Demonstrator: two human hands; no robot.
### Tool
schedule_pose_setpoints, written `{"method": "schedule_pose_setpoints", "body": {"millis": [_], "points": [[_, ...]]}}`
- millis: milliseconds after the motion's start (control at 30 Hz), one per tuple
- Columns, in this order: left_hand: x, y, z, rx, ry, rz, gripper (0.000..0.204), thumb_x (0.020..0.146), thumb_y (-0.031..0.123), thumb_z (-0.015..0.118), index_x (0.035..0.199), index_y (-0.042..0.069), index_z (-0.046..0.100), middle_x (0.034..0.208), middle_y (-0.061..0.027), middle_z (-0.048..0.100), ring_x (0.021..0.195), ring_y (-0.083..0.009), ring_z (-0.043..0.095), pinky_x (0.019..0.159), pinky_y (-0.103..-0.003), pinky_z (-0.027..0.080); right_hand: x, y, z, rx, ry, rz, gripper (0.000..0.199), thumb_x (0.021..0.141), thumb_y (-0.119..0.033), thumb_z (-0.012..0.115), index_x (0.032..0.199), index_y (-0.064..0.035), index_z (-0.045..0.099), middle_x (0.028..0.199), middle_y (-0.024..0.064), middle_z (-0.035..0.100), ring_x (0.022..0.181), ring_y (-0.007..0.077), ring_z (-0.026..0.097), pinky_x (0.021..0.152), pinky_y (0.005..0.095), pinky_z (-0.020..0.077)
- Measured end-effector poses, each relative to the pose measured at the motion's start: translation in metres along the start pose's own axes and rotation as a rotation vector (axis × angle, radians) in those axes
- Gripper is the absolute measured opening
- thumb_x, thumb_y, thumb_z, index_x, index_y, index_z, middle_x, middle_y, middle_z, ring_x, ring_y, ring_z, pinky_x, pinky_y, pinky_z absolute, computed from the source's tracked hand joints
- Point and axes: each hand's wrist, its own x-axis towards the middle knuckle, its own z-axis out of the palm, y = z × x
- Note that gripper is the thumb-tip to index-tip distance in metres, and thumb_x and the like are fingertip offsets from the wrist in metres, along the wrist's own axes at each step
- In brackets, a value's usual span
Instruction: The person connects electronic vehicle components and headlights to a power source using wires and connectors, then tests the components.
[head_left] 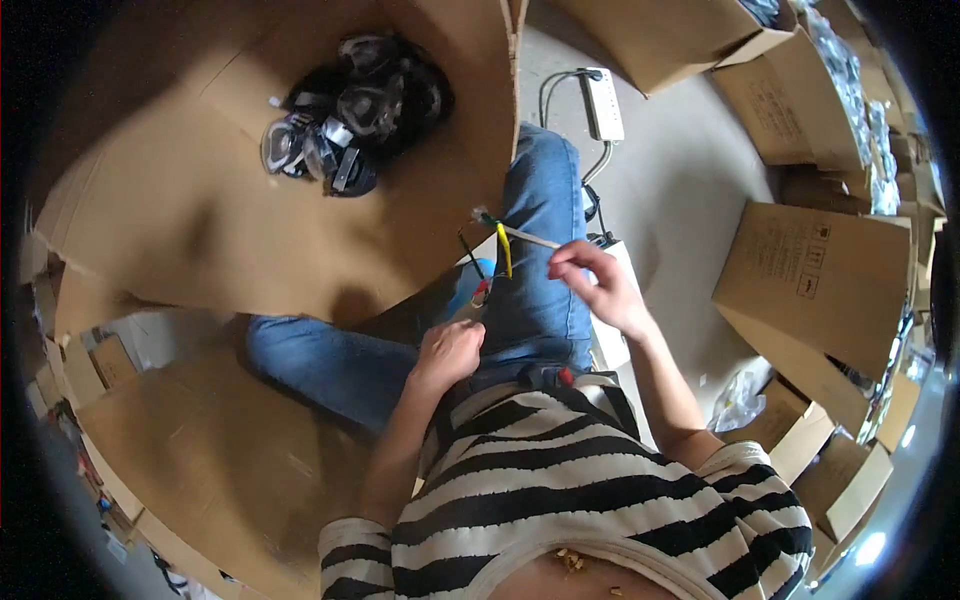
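My right hand (pixel 600 285), right of my raised knee, pinches one end of a thin white stick or cord (pixel 532 237). Its far end reaches left over my jeans to small green and clear bits. A bright yellow strip (pixel 503 250) hangs by that end, and a thin dark piece (pixel 470 252) slants down beside it. My left hand (pixel 450 352) is closed in front of my lap. Just past its fingertips shows a small red-and-pale piece (pixel 480 290); what the fingers grip is hidden. Behind it lies something blue (pixel 467 287), partly covered.
A large open carton (pixel 230 240) on the left holds a pile of black and clear plastic pieces (pixel 370 110). A white power strip (pixel 603 103) with cords lies on the floor ahead. Cartons (pixel 815 265) stack along the right, near a clear plastic bag (pixel 738 400).
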Motion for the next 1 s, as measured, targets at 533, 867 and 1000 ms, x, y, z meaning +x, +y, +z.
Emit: {"method": "schedule_pose_setpoints", "body": {"millis": [533, 867, 1000], "points": [[0.04, -0.063, 0.027, -0.326, 0.293, -0.217, 0.021, 0.076, 0.024, 0.048, 0.082, 0.006, 0.054, 0.077, -0.0143, 0.057, 0.072, -0.0312, 0.055, 0.063, -0.04, 0.043, 0.152, 0.054, 0.088, -1.476, -0.422, 0.077, 0.044, 0.075, -0.04, 0.049, 0.107, -0.01, 0.048, 0.1, 0.0118, 0.051, 0.092, 0.0238, 0.051, 0.073, 0.0364, 0.0428], [0.124, -0.079, 0.061, -1.334, 0.367, -0.526, 0.02, 0.073, 0.024, 0.052, 0.077, 0.004, 0.055, 0.054, -0.0028, 0.051, 0.039, -0.011, 0.045, 0.035, -0.025, 0.036, 0.172, 0.089, 0.092, -1.338, -0.597, 0.32, 0.045, 0.074, -0.04, 0.048, 0.11, -0.0139, 0.05, 0.112, 0.0129, 0.049, 0.106, 0.0289, 0.044, 0.084, 0.0413, 0.0378], [0.117, -0.081, 0.051, -1.529, 0.213, -0.288, 0.015, 0.076, 0.021, 0.052, 0.08, 0.008, 0.059, 0.065, 0.0016, 0.054, 0.051, -0.0072, 0.044, 0.043, -0.023, 0.035, 0.164, 0.05, 0.073, -0.524, -0.31, 0.096, 0.052, 0.074, -0.03, 0.055, 0.113, 0.0011, 0.04, 0.089, 0.0159, 0.056, 0.075, 0.0224, 0.056, 0.063, 0.0313, 0.046]]}}
